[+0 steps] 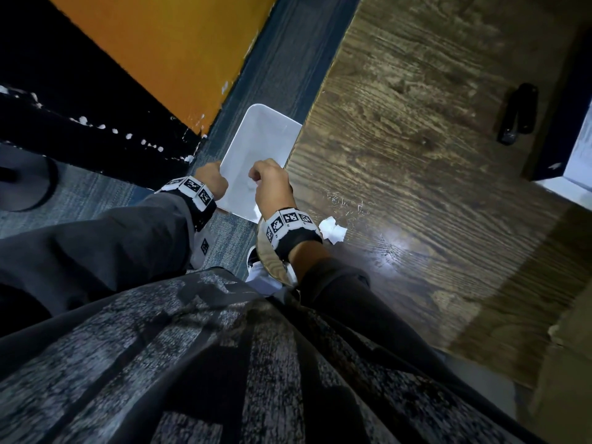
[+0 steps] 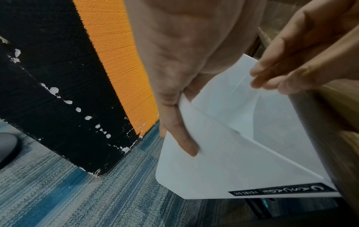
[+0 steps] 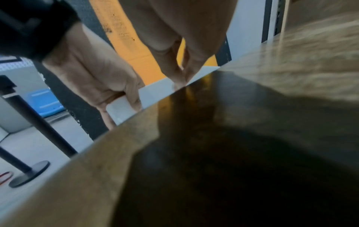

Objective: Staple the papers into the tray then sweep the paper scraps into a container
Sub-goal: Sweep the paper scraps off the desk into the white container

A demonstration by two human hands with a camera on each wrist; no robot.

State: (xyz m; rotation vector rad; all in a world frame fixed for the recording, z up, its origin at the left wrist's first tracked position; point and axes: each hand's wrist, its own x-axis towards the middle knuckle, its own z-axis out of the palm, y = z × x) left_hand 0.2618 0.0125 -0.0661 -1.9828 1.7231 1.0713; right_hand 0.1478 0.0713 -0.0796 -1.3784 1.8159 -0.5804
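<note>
My left hand (image 1: pixel 213 179) grips the near rim of a white plastic container (image 1: pixel 256 139), holding it below and against the left edge of the wooden table (image 1: pixel 416 155). In the left wrist view my left hand (image 2: pixel 174 107) holds the container (image 2: pixel 223 161) wall, one finger lying along its outside. My right hand (image 1: pixel 269 181) hangs over the container's mouth at the table edge, fingers (image 2: pixel 272 76) straight, together and pointing down, holding nothing that I can see. A crumpled white paper scrap (image 1: pixel 333 230) lies on the table beside my right wrist. Small white bits lie inside the container.
A black stapler (image 1: pixel 517 113) lies at the table's far right, next to a dark tray (image 1: pixel 557 139) with white paper in it. An orange and black wall (image 1: pixel 160 43) stands left of the container over blue-grey carpet. A round dark stand base (image 1: pixel 25 184) sits on the floor at far left.
</note>
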